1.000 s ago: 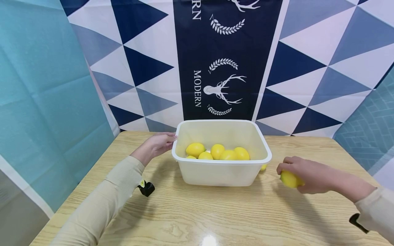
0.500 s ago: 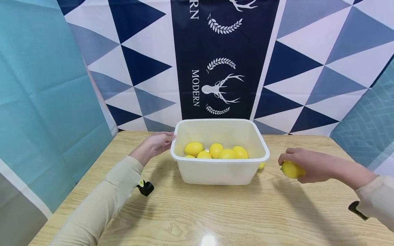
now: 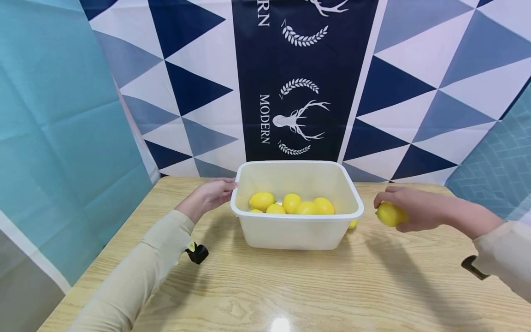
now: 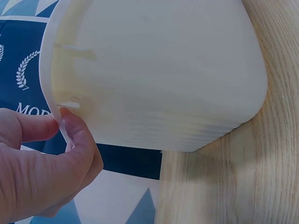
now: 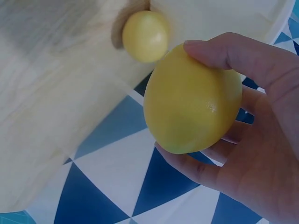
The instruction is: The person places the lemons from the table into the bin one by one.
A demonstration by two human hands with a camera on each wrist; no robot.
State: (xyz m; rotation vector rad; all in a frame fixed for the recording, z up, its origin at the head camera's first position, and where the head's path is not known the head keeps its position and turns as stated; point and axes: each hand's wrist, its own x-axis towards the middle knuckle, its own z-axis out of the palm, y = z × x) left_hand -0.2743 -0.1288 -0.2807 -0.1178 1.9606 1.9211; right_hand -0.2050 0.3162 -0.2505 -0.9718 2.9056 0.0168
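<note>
A white plastic bin (image 3: 296, 233) stands on the table with several yellow lemons (image 3: 292, 203) inside. My left hand (image 3: 213, 194) pinches the bin's left rim; in the left wrist view thumb and finger (image 4: 77, 135) meet on that rim. To the right of the bin, my right hand (image 3: 419, 210) holds a lemon (image 3: 391, 214) above the tabletop. The right wrist view shows this lemon (image 5: 191, 100) gripped between thumb and fingers. Another lemon (image 5: 145, 36) lies on the table against the bin's right side, mostly hidden behind it in the head view.
The wooden table (image 3: 249, 286) reaches back to a patterned cloth (image 3: 199, 92) hanging behind it. A teal cloth (image 3: 62, 138) hangs along the left side. Black wrist devices (image 3: 197, 253) stick out below the sleeves.
My right hand has risen and moved slightly away from me with the lemon in its grip. The left hand stays at the bin's rim, and the bin has not visibly moved.
</note>
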